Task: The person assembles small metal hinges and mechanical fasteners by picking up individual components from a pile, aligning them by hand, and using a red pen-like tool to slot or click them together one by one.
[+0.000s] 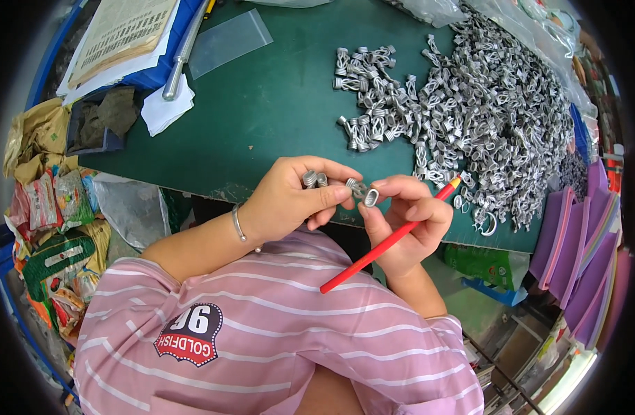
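Between my two hands, over the near table edge, is a small grey metal casting [359, 189] with a ridged end and an open oval end. My left hand [283, 192] is closed, its thumb and forefinger pinching the ridged side. More ridged metal pieces [315, 180] poke out above its curled fingers; how many lie inside is hidden. Thumb and forefinger of my right hand [409, 220] grip the oval end. A red pencil [373, 253] also rests in the right hand, its sharpened tip up and to the right, its blunt end over the striped shirt.
A big heap of similar castings [497, 117] covers the right of the green table [262, 104], with a smaller cluster [369, 97] beside it. Far left are a clear plastic bag [231, 43], a metal rod tool [182, 59] and papers [123, 34]. Purple dividers [573, 256] stand at right.
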{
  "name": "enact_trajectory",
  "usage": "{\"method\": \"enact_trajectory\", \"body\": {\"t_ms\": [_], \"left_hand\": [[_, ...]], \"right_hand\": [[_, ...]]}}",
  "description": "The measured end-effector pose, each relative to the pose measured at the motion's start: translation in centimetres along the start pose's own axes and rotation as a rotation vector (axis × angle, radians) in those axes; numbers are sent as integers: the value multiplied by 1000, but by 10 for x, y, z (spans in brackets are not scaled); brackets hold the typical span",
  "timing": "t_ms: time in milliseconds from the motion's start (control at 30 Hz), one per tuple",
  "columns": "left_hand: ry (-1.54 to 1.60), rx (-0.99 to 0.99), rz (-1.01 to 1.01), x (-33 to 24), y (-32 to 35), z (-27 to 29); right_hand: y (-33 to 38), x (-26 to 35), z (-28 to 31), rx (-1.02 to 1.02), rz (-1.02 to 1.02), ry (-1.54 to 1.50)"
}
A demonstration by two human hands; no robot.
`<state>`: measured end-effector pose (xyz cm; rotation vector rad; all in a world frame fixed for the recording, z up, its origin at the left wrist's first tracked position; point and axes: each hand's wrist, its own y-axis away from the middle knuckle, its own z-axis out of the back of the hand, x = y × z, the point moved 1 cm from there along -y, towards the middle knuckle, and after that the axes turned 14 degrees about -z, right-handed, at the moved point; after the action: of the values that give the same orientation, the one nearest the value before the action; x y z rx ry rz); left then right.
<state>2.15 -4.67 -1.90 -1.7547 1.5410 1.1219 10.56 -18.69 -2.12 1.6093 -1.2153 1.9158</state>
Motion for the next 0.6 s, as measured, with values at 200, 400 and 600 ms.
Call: {"method": "enact_trajectory", "body": {"t_ms": [200,400,600], "left_hand": [[359,-210,81,-3,0,9],[227,-295,-55,-20,6,19],[18,-826,-692,-57,92,97]], "right_hand": [[-15,2,2,115,33,414],[-42,-24,-7,150,100,857],[-37,-26,-3,8,7,692]]}}
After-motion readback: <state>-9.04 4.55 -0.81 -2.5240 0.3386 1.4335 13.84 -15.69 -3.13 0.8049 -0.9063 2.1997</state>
